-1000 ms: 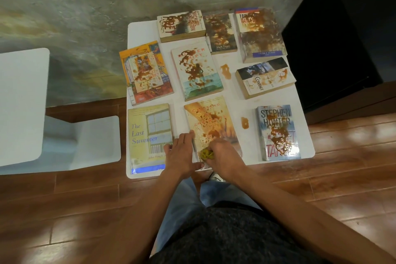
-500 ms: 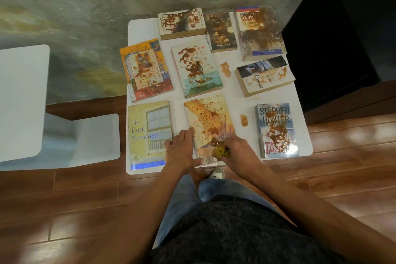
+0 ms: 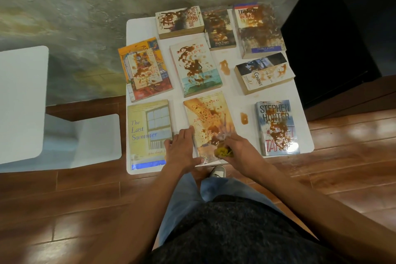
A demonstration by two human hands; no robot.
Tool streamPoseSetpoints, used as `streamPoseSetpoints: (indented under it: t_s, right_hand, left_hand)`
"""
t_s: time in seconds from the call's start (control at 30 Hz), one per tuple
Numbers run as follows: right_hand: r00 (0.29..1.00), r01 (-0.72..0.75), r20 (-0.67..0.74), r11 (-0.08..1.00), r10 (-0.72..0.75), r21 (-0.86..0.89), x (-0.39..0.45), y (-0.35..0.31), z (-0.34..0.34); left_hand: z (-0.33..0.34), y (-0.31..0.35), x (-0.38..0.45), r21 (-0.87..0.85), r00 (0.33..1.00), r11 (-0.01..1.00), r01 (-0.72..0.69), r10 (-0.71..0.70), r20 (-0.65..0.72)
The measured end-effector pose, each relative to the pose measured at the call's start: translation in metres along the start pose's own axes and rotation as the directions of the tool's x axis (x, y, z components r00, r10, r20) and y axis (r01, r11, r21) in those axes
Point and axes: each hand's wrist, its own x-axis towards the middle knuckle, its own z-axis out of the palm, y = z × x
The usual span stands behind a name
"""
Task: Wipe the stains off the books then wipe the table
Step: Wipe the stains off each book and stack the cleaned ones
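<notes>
Low on the orange book (image 3: pixel 209 122), my right hand (image 3: pixel 240 152) grips the yellow cloth (image 3: pixel 224 152), now dragged nearer me; my left hand (image 3: pixel 182 150) lies flat, steadying; stains remain.

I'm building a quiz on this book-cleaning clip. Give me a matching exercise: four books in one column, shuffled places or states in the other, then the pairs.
1. The Last Summer
2. Stephen Hunter book
3. Contact
4. Prey

A. far row, left
B. near right corner, stained
C. near left, no stains visible
D. right edge, middle row

Pairs: 1-C, 2-B, 3-D, 4-A
</notes>
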Motion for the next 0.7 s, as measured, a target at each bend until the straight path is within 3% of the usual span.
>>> streamPoseSetpoints:
  t_s: [0.13,0.27,0.4,0.53,0.7]
  right_hand:
    - [0.985,-0.127,-0.109,0.991,0.130,0.033,0.010,0.002,-0.001]
    - [1.000,-0.020,-0.003,1.000,0.020,-0.002,0.007,-0.003,0.005]
    - [0.985,-0.128,-0.112,0.991,0.131,0.030,0.016,0.001,-0.001]
    - [0.999,-0.044,-0.025,0.999,0.043,-0.020,0.010,-0.003,0.004]
    - [0.982,-0.156,-0.108,0.988,0.153,-0.020,0.014,-0.001,0.000]
  left_hand:
    - [0.000,0.000,0.000,-0.004,1.000,1.000,0.002,-0.002,0.001]
    - [0.001,-0.001,0.000,-0.011,1.000,1.000,0.001,-0.001,0.001]
    - [0.001,-0.001,0.000,-0.019,1.000,1.000,-0.001,0.001,-0.002]
    - [0.000,0.000,0.000,-0.018,1.000,1.000,-0.007,0.007,-0.006]
    - [0.001,-0.001,0.000,-0.024,1.000,1.000,0.000,0.000,0.005]
